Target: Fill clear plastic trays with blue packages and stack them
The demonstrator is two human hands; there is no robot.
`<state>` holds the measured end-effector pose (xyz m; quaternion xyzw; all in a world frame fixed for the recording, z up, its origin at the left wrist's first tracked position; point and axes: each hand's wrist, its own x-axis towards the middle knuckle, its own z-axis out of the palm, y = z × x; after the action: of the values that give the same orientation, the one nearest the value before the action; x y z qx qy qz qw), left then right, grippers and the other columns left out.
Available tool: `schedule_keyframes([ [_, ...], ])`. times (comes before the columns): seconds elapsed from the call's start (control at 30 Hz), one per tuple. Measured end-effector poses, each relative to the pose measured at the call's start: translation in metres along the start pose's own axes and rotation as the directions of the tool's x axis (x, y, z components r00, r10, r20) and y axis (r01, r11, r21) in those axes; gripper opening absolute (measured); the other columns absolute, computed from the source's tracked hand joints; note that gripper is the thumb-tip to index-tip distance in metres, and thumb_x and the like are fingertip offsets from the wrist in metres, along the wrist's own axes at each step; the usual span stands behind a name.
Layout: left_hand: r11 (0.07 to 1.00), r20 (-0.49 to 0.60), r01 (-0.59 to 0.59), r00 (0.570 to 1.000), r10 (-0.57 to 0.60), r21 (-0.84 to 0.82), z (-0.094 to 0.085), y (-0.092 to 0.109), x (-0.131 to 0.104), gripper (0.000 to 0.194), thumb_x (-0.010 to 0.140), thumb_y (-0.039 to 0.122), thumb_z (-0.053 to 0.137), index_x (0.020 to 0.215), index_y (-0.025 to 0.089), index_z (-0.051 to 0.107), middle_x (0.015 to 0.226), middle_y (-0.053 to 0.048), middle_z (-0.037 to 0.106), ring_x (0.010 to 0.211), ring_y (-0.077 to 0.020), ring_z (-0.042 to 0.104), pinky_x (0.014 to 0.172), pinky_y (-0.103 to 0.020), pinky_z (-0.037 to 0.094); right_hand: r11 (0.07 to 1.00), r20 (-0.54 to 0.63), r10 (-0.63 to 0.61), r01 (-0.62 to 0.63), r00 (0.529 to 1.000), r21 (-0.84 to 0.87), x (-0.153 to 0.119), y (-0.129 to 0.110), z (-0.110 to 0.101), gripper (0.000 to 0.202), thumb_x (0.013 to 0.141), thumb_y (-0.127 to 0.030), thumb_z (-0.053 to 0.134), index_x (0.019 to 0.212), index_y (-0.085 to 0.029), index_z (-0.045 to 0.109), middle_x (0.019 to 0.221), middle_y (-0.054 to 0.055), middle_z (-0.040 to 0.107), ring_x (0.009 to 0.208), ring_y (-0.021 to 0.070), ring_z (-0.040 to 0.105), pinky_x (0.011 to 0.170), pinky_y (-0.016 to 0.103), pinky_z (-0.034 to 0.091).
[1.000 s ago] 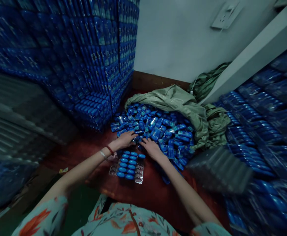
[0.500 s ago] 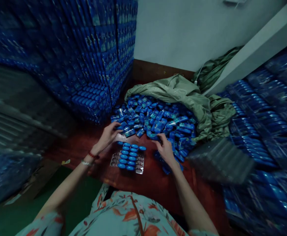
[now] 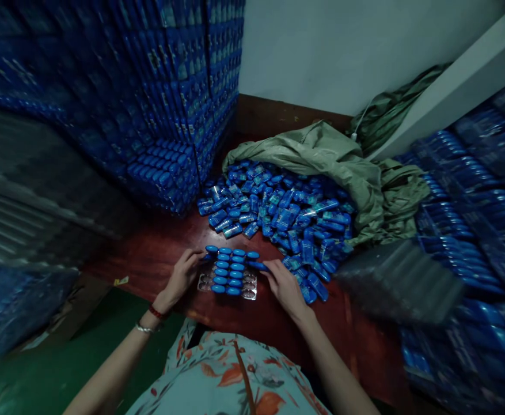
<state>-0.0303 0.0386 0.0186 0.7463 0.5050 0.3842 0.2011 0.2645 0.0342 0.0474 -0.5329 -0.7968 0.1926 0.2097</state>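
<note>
A clear plastic tray point(image 3: 249, 290) lies on the reddish table in front of me. Two columns of blue oval-ended bottles point(image 3: 228, 272) fill its middle, and one more stands in each side column at the far end. At the tray's left side my left hand point(image 3: 185, 273) pinches a blue bottle point(image 3: 207, 257), partly hidden by the fingers. Opposite it, my right hand point(image 3: 283, 283) grips another blue bottle point(image 3: 256, 265) lying sideways over the right column. Beyond the tray spreads a heap of loose blue bottles point(image 3: 278, 207).
A green sack point(image 3: 316, 147) lies behind the heap. Tall stacks of packed blue bottles point(image 3: 183, 86) rise at the left, with more packs point(image 3: 459, 213) at the right. Stacked clear trays stand at the left point(image 3: 23, 213) and right point(image 3: 401, 282). A white beam point(image 3: 455, 86) slants across the upper right.
Both hands have come back from the heap to the tray's two sides, each carrying a blue bottle. An additional bottle shows in the right column's far end. The view has shifted slightly.
</note>
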Motion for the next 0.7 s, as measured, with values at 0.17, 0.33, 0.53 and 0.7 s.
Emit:
schedule_keyframes([
  [0.17, 0.984, 0.215, -0.158, 0.967, 0.137, 0.087, -0.009, 0.004, 0.015, 0.027, 0.092, 0.015, 0.037, 0.112, 0.018, 0.054, 0.102, -0.009, 0.057, 0.089, -0.0157, 0.054, 0.075, -0.027, 0.047, 0.950, 0.181, -0.041, 0.095, 0.983, -0.296, 0.003, -0.008, -0.008, 0.032, 0.091, -0.011, 0.039, 0.118, -0.020, 0.054, 0.097, 0.007, 0.057, 0.090, 0.0174, 0.056, 0.073, 0.026, 0.046],
  [0.33, 0.957, 0.449, -0.267, 0.873, 0.190, 0.112, -0.018, 0.017, 0.041, 0.024, 0.091, 0.012, 0.037, 0.100, 0.017, 0.059, 0.100, -0.007, 0.057, 0.089, -0.0167, 0.051, 0.078, -0.029, 0.044, 0.875, 0.301, -0.012, 0.156, 0.954, -0.458, 0.016, -0.033, -0.008, 0.035, 0.089, -0.007, 0.038, 0.119, -0.016, 0.053, 0.100, 0.011, 0.058, 0.091, 0.0214, 0.054, 0.076, 0.032, 0.046],
  [0.53, 0.947, 0.458, -0.287, 0.868, 0.193, 0.145, -0.020, 0.013, 0.043, 0.028, 0.089, 0.013, 0.039, 0.106, 0.018, 0.060, 0.103, -0.008, 0.057, 0.091, -0.0186, 0.050, 0.079, -0.032, 0.044, 0.829, 0.383, 0.059, 0.169, 0.922, -0.533, 0.039, -0.057, -0.008, 0.027, 0.088, -0.006, 0.037, 0.105, -0.012, 0.058, 0.096, 0.014, 0.060, 0.088, 0.0222, 0.056, 0.071, 0.032, 0.045],
  [0.7, 0.953, 0.337, -0.247, 0.925, 0.178, 0.175, -0.014, 0.008, 0.039, 0.023, 0.091, 0.022, 0.042, 0.091, 0.017, 0.064, 0.093, -0.009, 0.055, 0.080, -0.0170, 0.046, 0.072, -0.031, 0.042, 0.808, 0.418, 0.060, 0.202, 0.906, -0.554, 0.048, -0.061, -0.006, 0.025, 0.088, -0.005, 0.038, 0.100, -0.010, 0.060, 0.095, 0.016, 0.060, 0.087, 0.0218, 0.058, 0.067, 0.031, 0.045],
])
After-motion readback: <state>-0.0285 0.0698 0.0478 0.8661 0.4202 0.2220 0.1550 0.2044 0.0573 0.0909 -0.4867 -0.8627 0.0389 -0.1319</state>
